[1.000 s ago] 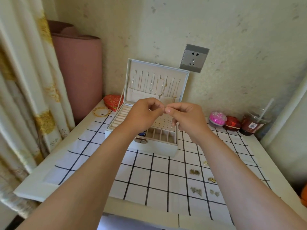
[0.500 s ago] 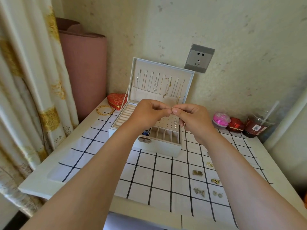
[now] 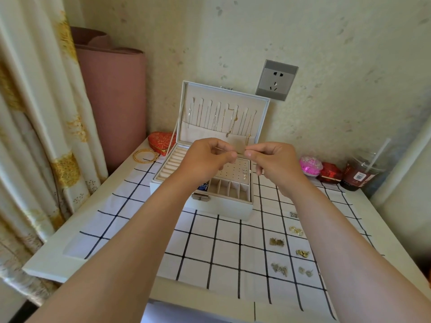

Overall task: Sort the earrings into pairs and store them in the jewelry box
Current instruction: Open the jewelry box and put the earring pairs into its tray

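Observation:
The white jewelry box (image 3: 224, 207) stands open at the back of the table, with necklaces hanging in its upright lid. A few studs (image 3: 244, 171) sit in its perforated panel. My left hand (image 3: 205, 159) and my right hand (image 3: 274, 163) hover above the box, fingertips facing each other a small gap apart. My left hand pinches a thin earring post (image 3: 219, 149). My right hand pinches something tiny that I cannot make out. Several earring pairs lie on the checked cloth (image 3: 210, 248) at the right, among them gold hoops (image 3: 296, 230) and square studs (image 3: 276, 242).
A red heart-shaped box (image 3: 161, 141) and gold bangles (image 3: 145, 155) lie left of the jewelry box. A pink ball (image 3: 311, 165), a red box (image 3: 330, 172) and a lidded drink cup (image 3: 362, 173) stand at the back right. Curtain and a pink roll stand at the left.
My fingertips were touching over the box; now they have drawn slightly apart. Both hands stay above the box.

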A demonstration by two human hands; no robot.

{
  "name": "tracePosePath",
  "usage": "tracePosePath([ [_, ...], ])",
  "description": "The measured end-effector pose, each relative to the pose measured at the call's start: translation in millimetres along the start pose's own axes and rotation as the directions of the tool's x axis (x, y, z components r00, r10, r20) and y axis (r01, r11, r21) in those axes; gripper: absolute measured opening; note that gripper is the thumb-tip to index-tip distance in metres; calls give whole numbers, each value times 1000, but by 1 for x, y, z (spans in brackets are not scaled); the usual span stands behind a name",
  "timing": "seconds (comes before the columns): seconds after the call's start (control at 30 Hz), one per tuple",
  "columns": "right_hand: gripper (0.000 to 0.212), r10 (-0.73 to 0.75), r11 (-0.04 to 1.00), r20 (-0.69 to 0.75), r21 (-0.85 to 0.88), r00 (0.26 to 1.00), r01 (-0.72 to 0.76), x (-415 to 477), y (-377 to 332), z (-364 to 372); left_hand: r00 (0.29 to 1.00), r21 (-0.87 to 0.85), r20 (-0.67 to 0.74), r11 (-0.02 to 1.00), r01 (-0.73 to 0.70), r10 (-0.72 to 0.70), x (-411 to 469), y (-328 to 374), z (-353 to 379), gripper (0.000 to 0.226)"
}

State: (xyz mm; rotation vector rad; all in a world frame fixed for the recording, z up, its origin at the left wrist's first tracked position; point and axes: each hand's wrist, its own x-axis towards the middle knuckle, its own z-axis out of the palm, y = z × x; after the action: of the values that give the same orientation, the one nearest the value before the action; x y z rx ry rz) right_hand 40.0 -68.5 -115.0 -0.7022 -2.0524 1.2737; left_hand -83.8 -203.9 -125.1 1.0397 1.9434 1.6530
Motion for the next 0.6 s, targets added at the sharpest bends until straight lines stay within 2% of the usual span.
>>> tracePosePath([
  [0.07,7,-39,988,-88,-151,995,25,10,9,-4,999,19,-47,1000,10,-9,3,-2,0,10],
  [0.13,6,-67,954,-91,-298,994,37,16,17,-5,998,38,-62,999,21,-18,5,-4,1,11],
  [0.3,9,-71,834,82,-542,994,105,14,26,4,997,95,-72,995,4,3,9,-7,4,11],
  [0.4,10,-61,770,130,-625,990,129,11,25,11,998,94,-53,995,23,-18,10,-7,6,9],
  [0.6,14,-43,693,132,-710,990,125,8,15,16,997,35,-64,998,49,-47,9,-6,6,11],
])
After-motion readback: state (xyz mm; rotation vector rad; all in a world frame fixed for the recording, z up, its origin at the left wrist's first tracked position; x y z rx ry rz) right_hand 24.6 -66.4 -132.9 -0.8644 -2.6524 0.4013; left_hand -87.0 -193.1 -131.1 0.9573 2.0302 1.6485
